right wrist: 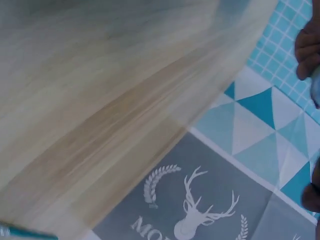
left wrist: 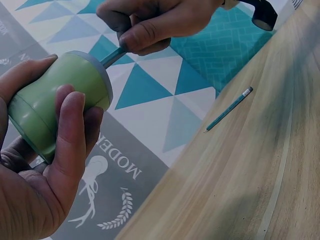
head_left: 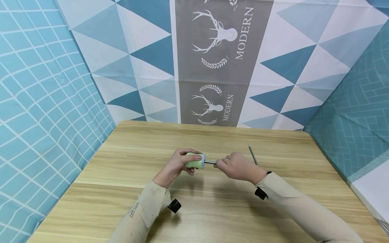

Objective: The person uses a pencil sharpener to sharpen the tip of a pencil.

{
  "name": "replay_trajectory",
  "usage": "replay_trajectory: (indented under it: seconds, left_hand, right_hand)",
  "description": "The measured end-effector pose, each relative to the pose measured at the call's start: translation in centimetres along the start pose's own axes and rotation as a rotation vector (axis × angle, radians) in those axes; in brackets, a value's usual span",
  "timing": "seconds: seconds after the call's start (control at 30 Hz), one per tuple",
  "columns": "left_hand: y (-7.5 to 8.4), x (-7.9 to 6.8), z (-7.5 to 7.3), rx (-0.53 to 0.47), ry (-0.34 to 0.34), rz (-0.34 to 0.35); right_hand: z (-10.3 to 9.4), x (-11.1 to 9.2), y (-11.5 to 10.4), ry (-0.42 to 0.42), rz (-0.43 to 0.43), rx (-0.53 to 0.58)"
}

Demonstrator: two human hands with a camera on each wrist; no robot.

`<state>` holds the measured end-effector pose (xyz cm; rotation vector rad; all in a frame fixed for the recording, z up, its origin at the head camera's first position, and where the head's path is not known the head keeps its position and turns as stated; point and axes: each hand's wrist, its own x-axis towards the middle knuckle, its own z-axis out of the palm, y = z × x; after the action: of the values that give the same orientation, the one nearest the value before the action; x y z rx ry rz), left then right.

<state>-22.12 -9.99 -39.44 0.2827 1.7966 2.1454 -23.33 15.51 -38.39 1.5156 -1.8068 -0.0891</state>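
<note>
My left hand (head_left: 179, 162) holds a green pencil sharpener (left wrist: 72, 77) with a grey-blue end, its thumb on one side and fingers round the other. From that end a dark teal pencil (head_left: 210, 162) sticks out, its inner tip hidden inside the sharpener. The right hand (head_left: 237, 167) pinches the outer part of this pencil between thumb and curled fingers. Both hands are above the wooden table. In the right wrist view, part of the left hand (right wrist: 307, 55) and the sharpener's grey end (right wrist: 315, 87) show at the right edge.
A second teal pencil (left wrist: 229, 110) lies on the wooden table (head_left: 121, 199), beyond the right wrist. Patterned cloth (head_left: 146, 50) hangs behind the table's far edge, with blue tiled cloth (head_left: 36, 118) on the left. Something white (head_left: 372, 189) stands at the right edge.
</note>
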Motion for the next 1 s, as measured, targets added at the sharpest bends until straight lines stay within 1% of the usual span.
replay_trajectory:
  seconds: [0.2,0.4,0.47,0.6,0.67,0.73,0.83,0.9,0.93,1.0]
  left_hand:
    - [-0.1,0.2,-0.2,-0.025,-0.012,0.001]
    - [-0.2,0.2,-0.1,-0.029,-0.026,0.006]
    - [-0.2,0.2,0.0,-0.034,-0.02,0.002]
    - [-0.2,0.2,0.0,-0.042,-0.008,-0.008]
    - [-0.2,0.2,0.0,-0.039,-0.003,-0.011]
    - [-0.3,0.2,0.0,-0.032,-0.001,-0.01]
    - [-0.4,0.2,0.1,-0.008,-0.003,0.008]
    - [-0.5,0.2,0.1,0.012,-0.011,0.024]
    - [-0.5,0.2,0.1,0.026,-0.019,0.036]
    - [-0.6,0.2,0.2,0.043,-0.022,0.043]
  right_hand:
    - [-1.0,0.5,0.0,-0.172,0.215,0.421]
    - [-1.5,0.7,0.5,-0.255,0.438,0.836]
    - [-1.5,0.8,0.6,-0.28,0.522,0.945]
    - [-1.6,1.0,0.8,-0.358,0.701,1.124]
    - [-1.5,1.0,0.9,-0.398,0.793,1.25]
    - [-1.4,0.9,1.1,-0.427,0.881,1.421]
    - [-1.0,0.5,1.3,-0.465,1.012,1.737]
    - [-0.7,0.1,1.4,-0.49,1.069,1.917]
    - [-0.6,0.0,1.5,-0.503,1.089,1.986]
    - [-0.5,-0.3,1.6,-0.527,1.104,2.074]
